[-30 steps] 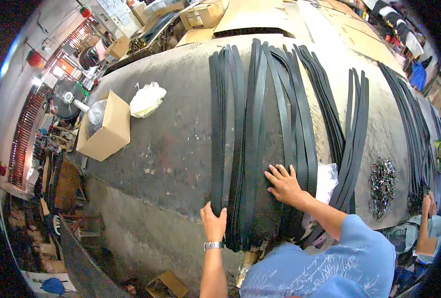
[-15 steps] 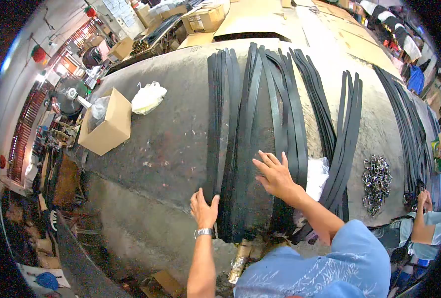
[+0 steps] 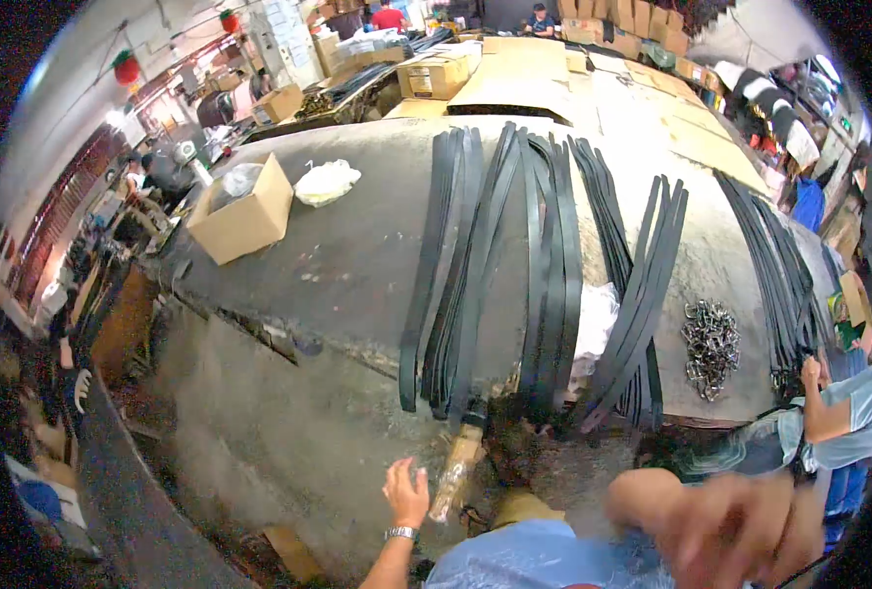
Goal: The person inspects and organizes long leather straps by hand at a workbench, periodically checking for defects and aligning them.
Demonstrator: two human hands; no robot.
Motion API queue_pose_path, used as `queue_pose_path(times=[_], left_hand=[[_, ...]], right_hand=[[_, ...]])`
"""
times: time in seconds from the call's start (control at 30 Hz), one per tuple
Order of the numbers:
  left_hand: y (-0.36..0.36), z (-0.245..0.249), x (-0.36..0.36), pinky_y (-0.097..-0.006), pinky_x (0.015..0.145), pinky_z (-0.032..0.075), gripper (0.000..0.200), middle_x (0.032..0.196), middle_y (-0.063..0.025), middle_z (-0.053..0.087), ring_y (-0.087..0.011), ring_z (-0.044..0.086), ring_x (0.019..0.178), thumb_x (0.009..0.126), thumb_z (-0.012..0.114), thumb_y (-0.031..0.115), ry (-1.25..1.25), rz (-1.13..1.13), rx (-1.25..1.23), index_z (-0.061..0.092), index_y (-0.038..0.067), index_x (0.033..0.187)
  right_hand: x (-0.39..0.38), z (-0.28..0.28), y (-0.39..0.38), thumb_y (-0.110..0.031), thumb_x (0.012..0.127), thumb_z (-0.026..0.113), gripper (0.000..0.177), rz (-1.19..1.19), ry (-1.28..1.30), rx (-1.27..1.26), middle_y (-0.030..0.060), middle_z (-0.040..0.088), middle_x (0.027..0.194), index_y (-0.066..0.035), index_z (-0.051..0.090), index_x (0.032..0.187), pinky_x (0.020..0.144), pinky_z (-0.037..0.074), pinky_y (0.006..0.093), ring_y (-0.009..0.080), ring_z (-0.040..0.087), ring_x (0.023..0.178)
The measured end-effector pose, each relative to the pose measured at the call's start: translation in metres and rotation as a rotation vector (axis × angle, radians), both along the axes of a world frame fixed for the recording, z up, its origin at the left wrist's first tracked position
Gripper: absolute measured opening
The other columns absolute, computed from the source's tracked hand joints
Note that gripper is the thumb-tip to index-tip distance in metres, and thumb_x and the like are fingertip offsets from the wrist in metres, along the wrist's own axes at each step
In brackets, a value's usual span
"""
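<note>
My left hand (image 3: 407,493), with a metal watch (image 3: 401,533) on its wrist, hangs in front of the table edge, fingers apart and holding nothing. Close to the camera at the lower right is my right hand (image 3: 720,520), large and blurred; its fingers are curled and smeared, so what they hold, if anything, cannot be made out. Long black straps (image 3: 446,265) lie in bundles across the table (image 3: 347,255), their near ends at the edge. More straps (image 3: 642,304) cross each other to the right. A wrapped post (image 3: 458,471) stands beside my left hand.
A cardboard box (image 3: 244,216) and a white plastic bag (image 3: 327,184) lie at the left. Metal buckles (image 3: 712,349) are heaped at the right. A co-worker's hand (image 3: 813,371) is at another strap bundle (image 3: 774,265). Cardboard sheets (image 3: 514,79) cover the far end.
My left hand has left the straps and moved down, off the table edge. My right hand has swung from above the straps to the lower right, near the camera. The view has tilted up.
</note>
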State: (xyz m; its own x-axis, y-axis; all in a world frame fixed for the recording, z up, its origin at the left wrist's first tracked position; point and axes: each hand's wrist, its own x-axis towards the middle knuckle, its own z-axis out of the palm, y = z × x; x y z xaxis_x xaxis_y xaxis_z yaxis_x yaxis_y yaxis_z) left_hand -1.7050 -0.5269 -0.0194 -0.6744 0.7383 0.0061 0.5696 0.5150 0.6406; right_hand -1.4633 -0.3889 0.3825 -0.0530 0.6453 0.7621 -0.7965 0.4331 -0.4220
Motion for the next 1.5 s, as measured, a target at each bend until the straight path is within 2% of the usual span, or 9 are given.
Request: queue_pose_path(times=[0.1, 0.23, 0.33, 0.47, 0.67, 0.8, 0.87, 1.2, 1.5], left_hand=[[-0.018, -0.008, 0.036, -0.0473, 0.099, 0.038, 0.035, 0.126, -0.0115, 0.057, -0.0311, 0.051, 0.120, 0.092, 0.058, 0.029, -0.032, -0.198, 0.019, 0.060, 0.009, 0.120], [-0.027, -0.024, 0.092, -0.0448, 0.091, 0.044, 0.028, 0.115, -0.0096, 0.063, -0.0302, 0.058, 0.109, 0.092, 0.059, 0.029, -0.043, -0.507, 0.100, 0.064, 0.011, 0.113], [-0.037, -0.023, 0.132, -0.0440, 0.088, 0.048, 0.026, 0.111, -0.0095, 0.065, -0.0312, 0.062, 0.103, 0.093, 0.057, 0.029, -0.115, -0.726, -0.016, 0.065, 0.012, 0.111], [-0.047, -0.040, 0.189, -0.0431, 0.090, 0.049, 0.027, 0.114, -0.0105, 0.065, -0.0320, 0.061, 0.108, 0.095, 0.053, 0.028, -0.209, -1.019, -0.171, 0.064, 0.012, 0.113], [-0.017, -0.047, 0.322, -0.0442, 0.086, 0.050, 0.024, 0.108, -0.0148, 0.065, -0.0350, 0.061, 0.103, 0.093, 0.053, 0.026, -0.148, -1.412, -0.284, 0.065, 0.007, 0.104], [0.019, -0.046, 0.450, -0.0458, 0.080, 0.049, 0.018, 0.094, -0.0147, 0.064, -0.0372, 0.061, 0.092, 0.091, 0.055, 0.021, -0.150, -1.665, -0.206, 0.061, 0.005, 0.094], [0.025, -0.041, 0.510, -0.0454, 0.080, 0.050, 0.017, 0.094, -0.0131, 0.065, -0.0355, 0.062, 0.092, 0.090, 0.056, 0.021, -0.180, -1.722, -0.031, 0.062, 0.006, 0.096], [0.031, -0.060, 0.615, -0.0448, 0.071, 0.051, 0.020, 0.090, -0.0142, 0.067, -0.0354, 0.064, 0.081, 0.089, 0.061, 0.024, -0.299, -1.767, -0.065, 0.063, 0.006, 0.098], [0.057, -0.049, 0.607, -0.0443, 0.076, 0.052, 0.022, 0.091, -0.0152, 0.069, -0.0353, 0.066, 0.088, 0.083, 0.065, 0.023, -0.329, -1.440, -0.220, 0.066, 0.008, 0.097]], right_hand=[[0.034, 0.023, -0.083, -0.030, 0.098, 0.048, 0.023, 0.004, -0.261, -0.151, 0.0121, 0.054, 0.083, -0.010, 0.051, 0.106, 0.073, 0.042, 0.0483, 0.0256, 0.051, 0.069], [0.083, 0.025, -0.085, -0.030, 0.099, 0.045, 0.028, 0.216, -0.429, 0.298, 0.0059, 0.044, 0.073, -0.012, 0.046, 0.077, 0.059, 0.039, 0.0405, 0.0267, 0.050, 0.070], [0.080, 0.022, -0.147, -0.030, 0.100, 0.044, 0.027, -0.256, 0.073, 0.011, 0.0040, 0.042, 0.074, -0.015, 0.044, 0.077, 0.059, 0.037, 0.0424, 0.0266, 0.048, 0.070], [0.171, 0.012, -0.198, -0.030, 0.100, 0.042, 0.024, -0.240, -0.055, -0.100, 0.0036, 0.040, 0.077, -0.018, 0.044, 0.080, 0.067, 0.039, 0.0525, 0.0234, 0.044, 0.068], [0.323, -0.046, -0.208, -0.027, 0.097, 0.055, 0.016, -0.480, -0.365, 0.180, 0.0044, 0.052, 0.084, -0.012, 0.057, 0.103, 0.073, 0.047, 0.0329, 0.0243, 0.056, 0.078], [0.405, -0.103, -0.233, -0.010, 0.077, 0.062, 0.009, -0.868, -0.462, -0.195, 0.0089, 0.062, 0.080, -0.007, 0.060, 0.085, 0.066, 0.048, 0.0371, 0.0239, 0.056, 0.069], [0.461, -0.107, -0.242, -0.008, 0.080, 0.060, 0.012, -0.971, -0.886, -0.373, 0.0085, 0.059, 0.083, -0.005, 0.059, 0.091, 0.070, 0.046, 0.0313, 0.0218, 0.055, 0.075], [0.595, -0.285, -0.282, -0.007, 0.087, 0.060, 0.018, -0.719, -0.743, -1.274, 0.0030, 0.061, 0.096, -0.004, 0.062, 0.105, 0.078, 0.047, 0.0284, 0.0130, 0.057, 0.086], [0.627, -0.356, -0.264, -0.014, 0.091, 0.061, 0.025, -0.534, -0.957, -1.238, 0.0045, 0.063, 0.094, -0.002, 0.060, 0.113, 0.066, 0.048, 0.0246, 0.0108, 0.058, 0.078]])
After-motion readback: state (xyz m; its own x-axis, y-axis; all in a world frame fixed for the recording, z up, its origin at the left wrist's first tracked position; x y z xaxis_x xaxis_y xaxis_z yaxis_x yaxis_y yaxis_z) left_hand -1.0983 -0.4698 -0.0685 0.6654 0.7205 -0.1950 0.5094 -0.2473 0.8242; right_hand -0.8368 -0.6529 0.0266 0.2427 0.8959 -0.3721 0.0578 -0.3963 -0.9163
